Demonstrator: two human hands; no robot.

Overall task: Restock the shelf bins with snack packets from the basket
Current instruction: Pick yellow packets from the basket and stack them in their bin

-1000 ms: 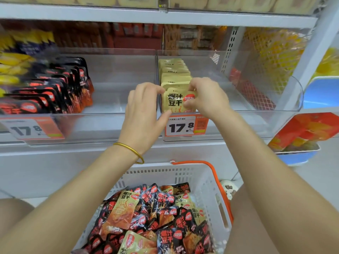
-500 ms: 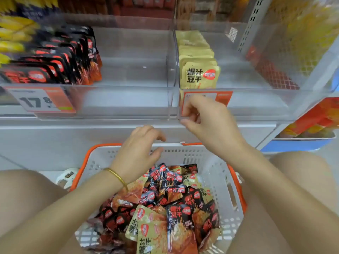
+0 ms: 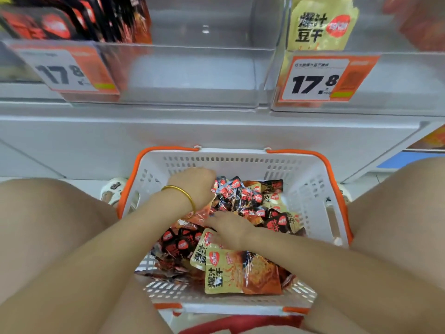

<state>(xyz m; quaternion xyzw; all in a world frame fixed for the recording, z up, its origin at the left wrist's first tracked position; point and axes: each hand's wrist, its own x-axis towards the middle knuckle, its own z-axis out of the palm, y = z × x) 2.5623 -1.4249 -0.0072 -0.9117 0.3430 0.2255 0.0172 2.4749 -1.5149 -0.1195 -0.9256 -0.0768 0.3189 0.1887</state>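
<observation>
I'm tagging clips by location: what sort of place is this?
Most likely a shop aisle: orange price tags reading 17.8 on clear shelf bins, and a white shopping basket of snack packets.

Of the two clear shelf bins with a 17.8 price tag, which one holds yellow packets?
The right bin: a yellow packet stands upright behind its tag. The left bin holds black-and-red packets.

You have bright, even light with faint shadows, a glare spot on the clear shelf bins (image 3: 192, 75), and blurred, bowed edges.
</observation>
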